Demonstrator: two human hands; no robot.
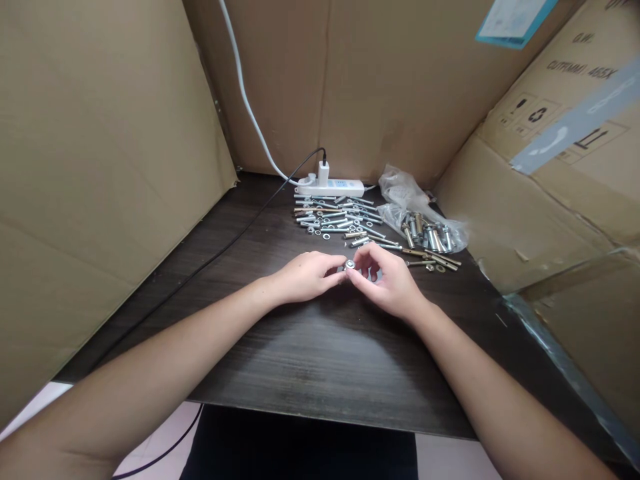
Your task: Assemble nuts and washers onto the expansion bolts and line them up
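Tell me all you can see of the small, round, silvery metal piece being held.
The small, round, silvery metal piece looks shiny, its visible face showing a darker centre. It is held over the dark wood-grain tabletop, on the near side of the scattered metal bolts and washers. The thumb and forefinger of the bare right hand pinch it, while fingertips of the bare left hand meet it, or nearly so, from the left. Fingers hide the rest, so its full shape is unclear.

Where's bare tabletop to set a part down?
Bare tabletop lies between the left forearm and right forearm, and between the left forearm and black cable. Beyond the right hand it's crowded: metal fasteners, power strip and plastic bag.
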